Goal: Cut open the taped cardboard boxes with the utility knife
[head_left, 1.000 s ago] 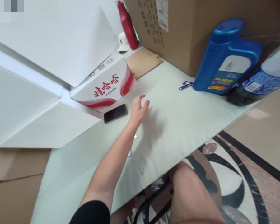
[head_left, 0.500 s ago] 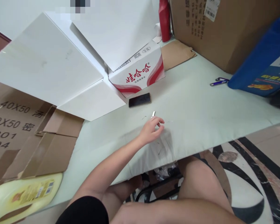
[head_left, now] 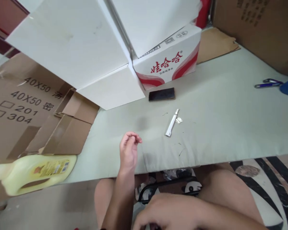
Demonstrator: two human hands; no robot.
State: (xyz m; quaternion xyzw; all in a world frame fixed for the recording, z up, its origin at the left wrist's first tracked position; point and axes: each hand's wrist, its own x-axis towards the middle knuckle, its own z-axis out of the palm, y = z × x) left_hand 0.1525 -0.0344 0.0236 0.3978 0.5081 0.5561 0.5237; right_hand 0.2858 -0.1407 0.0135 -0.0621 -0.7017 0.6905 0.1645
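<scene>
My left hand [head_left: 129,150] is raised above the near edge of the cloth-covered table [head_left: 220,118]. Its fingers curl in against the thumb, and whatever may be between them is too small to see. To its right lies a slim white tube-like item [head_left: 172,124] with a narrow tip, apart from the hand. A small shiny scrap [head_left: 179,120] is beside it. Low in the view, my right hand [head_left: 169,209] is over my lap with its fingers curving down. Something dark shows under it, cut off by the frame edge.
A black phone [head_left: 161,94] lies before a white and red carton [head_left: 168,68]. White panels [head_left: 112,88] stand at the back left. Brown cardboard [head_left: 69,137] and a pale yellow jug [head_left: 45,171] are at left. A purple pen-like item [head_left: 267,85] lies far right.
My left hand has drawn back and left from the white tube-like item, which now shows whole. My right hand has come into view at the bottom. The camera view has shifted.
</scene>
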